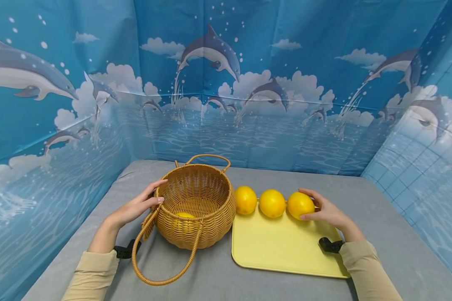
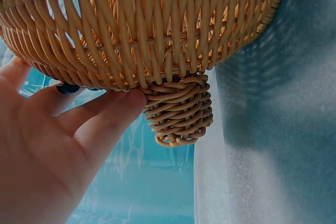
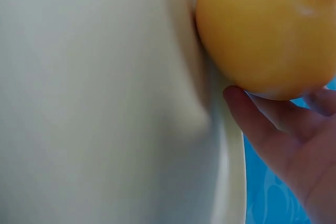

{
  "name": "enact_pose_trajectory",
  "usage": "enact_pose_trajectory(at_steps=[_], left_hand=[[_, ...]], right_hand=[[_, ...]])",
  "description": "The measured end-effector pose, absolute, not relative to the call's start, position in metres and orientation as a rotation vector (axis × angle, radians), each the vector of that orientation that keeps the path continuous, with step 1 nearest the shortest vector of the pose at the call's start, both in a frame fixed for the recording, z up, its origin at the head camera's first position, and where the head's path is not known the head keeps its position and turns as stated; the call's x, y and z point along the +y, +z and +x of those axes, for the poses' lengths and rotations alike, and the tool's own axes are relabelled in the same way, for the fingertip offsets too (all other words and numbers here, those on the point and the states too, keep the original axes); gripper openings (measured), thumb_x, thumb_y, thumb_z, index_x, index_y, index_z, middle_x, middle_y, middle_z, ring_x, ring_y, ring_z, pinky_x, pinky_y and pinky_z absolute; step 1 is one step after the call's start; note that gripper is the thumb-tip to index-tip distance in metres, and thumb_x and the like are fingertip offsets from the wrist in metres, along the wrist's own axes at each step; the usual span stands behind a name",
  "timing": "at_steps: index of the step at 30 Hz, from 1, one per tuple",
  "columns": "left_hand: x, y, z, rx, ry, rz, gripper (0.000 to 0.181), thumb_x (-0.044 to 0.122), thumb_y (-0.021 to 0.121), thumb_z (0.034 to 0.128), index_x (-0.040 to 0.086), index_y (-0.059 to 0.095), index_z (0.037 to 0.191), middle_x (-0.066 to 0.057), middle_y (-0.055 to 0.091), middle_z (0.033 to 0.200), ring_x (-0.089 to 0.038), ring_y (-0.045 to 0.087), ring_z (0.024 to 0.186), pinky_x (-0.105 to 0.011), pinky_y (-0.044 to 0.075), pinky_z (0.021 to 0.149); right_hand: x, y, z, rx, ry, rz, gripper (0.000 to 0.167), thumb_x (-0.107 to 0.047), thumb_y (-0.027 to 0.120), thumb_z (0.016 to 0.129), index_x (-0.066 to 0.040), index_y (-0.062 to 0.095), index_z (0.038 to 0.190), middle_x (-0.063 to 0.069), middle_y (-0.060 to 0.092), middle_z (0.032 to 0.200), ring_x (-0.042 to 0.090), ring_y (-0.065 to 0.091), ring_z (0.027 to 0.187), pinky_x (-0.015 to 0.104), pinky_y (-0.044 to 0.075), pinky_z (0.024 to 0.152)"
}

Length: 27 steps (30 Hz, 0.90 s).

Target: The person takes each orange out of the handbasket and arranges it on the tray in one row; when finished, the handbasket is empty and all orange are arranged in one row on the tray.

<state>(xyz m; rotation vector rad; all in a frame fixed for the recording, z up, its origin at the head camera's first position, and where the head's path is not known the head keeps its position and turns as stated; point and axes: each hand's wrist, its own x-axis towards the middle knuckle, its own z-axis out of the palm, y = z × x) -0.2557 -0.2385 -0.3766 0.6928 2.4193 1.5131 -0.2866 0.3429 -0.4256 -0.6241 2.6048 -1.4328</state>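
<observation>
At the left, my left hand (image 1: 133, 208) touches the side of a wicker basket (image 1: 214, 229), its extended fingers against the weave by the rim. In the left wrist view, the fingertips (image 2: 135, 99) meet the wicker beside a short woven stub (image 2: 181, 111). A yellow fruit shows inside the basket (image 1: 185, 215). To the right, my right hand (image 1: 329, 212) holds a round orange (image 1: 299, 205) between thumb and fingers at the back of a yellow tray (image 1: 278, 251). Beside it sit two similar oranges, a middle one (image 1: 272, 203) and a left one (image 1: 245, 200).
A looped wicker handle (image 1: 165, 282) hangs down in front of the basket, and another handle (image 1: 208, 155) stands at its back. Grey cloth (image 1: 196, 288) covers the table. Blue dolphin-print curtains (image 1: 226, 125) enclose the back and sides.
</observation>
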Motion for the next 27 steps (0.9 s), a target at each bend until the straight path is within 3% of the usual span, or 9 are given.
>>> enact_pose_trajectory(at_steps=[13, 23, 27], left_hand=[[-0.2387, -0.3764, -0.2554, 2.421, 1.508, 0.69, 0.056, 0.031, 0.042, 0.1011, 0.022, 0.017, 0.151, -0.012, 0.002, 0.156, -0.042, 0.024, 0.132, -0.054, 0.036, 0.09], [-0.2389, -0.3765, -0.2558, 2.427, 1.497, 0.69, 0.056, 0.031, 0.042, 0.1012, 0.023, 0.017, 0.151, -0.011, 0.001, 0.156, -0.043, 0.023, 0.132, -0.055, 0.036, 0.09], [-0.2391, -0.3764, -0.2555, 2.43, 1.498, 0.686, 0.056, 0.031, 0.042, 0.1012, 0.022, 0.017, 0.151, -0.01, 0.001, 0.156, -0.042, 0.025, 0.131, -0.053, 0.037, 0.089]], right_hand=[[0.3418, -0.4272, -0.2873, 2.618, -1.424, -0.595, 0.082, -0.014, 0.076, 0.079, -0.007, 0.029, 0.146, 0.02, 0.036, 0.141, 0.032, 0.048, 0.11, 0.034, 0.046, 0.086], [0.3377, -0.4291, -0.2866, 2.642, -1.419, -0.592, 0.08, -0.015, 0.076, 0.079, -0.012, 0.031, 0.145, 0.019, 0.035, 0.141, 0.034, 0.048, 0.111, 0.033, 0.046, 0.085], [0.3375, -0.4283, -0.2866, 2.64, -1.404, -0.588, 0.081, -0.015, 0.076, 0.08, -0.011, 0.029, 0.146, 0.02, 0.035, 0.141, 0.035, 0.047, 0.112, 0.038, 0.045, 0.087]])
